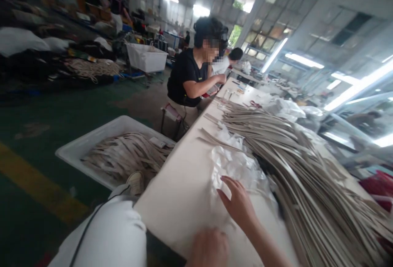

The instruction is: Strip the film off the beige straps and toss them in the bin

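Observation:
My right hand (238, 201) reaches over the pale table (175, 201), thumb and fingers apart. It is at the near edge of a crumpled clear plastic bag (233, 164); whether it touches the plastic I cannot tell. Low in the view my left hand (210, 248) is smeared by motion over the table, so its fingers are not readable. Long grey-beige strips (285, 156) lie in a thick bundle along the table, right of the bag and my right forearm.
A white tub (92, 132) of similar strips stands on the floor left of the table. A seated co-worker in a black shirt (181, 74) works farther along the same side. Red-handled scissors (255, 104) lie toward the far end. A white bin (147, 57) stands behind.

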